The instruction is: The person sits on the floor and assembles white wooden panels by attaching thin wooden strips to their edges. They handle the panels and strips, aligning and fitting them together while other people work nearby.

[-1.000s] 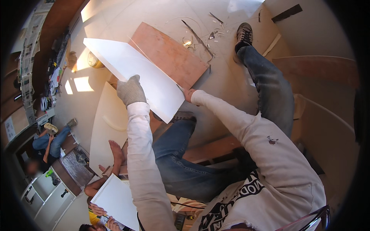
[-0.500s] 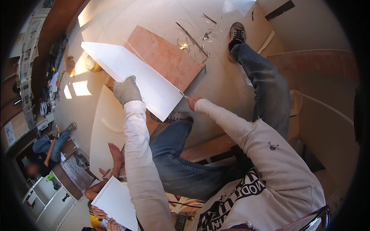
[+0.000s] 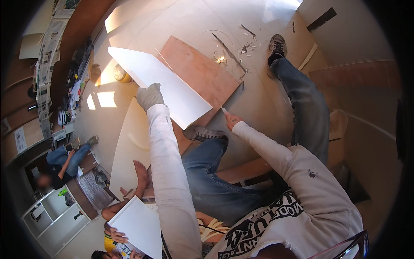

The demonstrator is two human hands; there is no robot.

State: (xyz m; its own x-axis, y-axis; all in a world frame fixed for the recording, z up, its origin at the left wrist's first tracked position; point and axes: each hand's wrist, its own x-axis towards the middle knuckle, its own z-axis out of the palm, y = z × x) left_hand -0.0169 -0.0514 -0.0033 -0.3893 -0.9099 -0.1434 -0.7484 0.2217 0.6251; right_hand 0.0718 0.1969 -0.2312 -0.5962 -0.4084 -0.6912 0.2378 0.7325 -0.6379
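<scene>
My left hand point(image 3: 150, 96), in a grey knitted glove, is closed around the near left edge of a white panel point(image 3: 172, 86). The panel lies tilted above a reddish-brown wooden board point(image 3: 194, 64) on the floor. My bare right hand point(image 3: 233, 120) is closed on a slim cutter knife point(image 3: 223, 108), whose thin blade points up and left. A small gap parts the blade from the panel's right corner. Part of the knife's handle is hidden in my fingers.
Dark strips point(image 3: 228, 49) and small offcuts litter the floor beyond the board. A yellow roll point(image 3: 122, 73) sits left of the panel. At lower left, a person holds another white panel point(image 3: 137, 226); a second person point(image 3: 64, 164) sits farther off near a white cabinet frame point(image 3: 56, 216).
My right hand has drawn the knife away from the panel's right corner, where it was touching or very close. The left hand keeps its grip, and the whole view has shifted slightly.
</scene>
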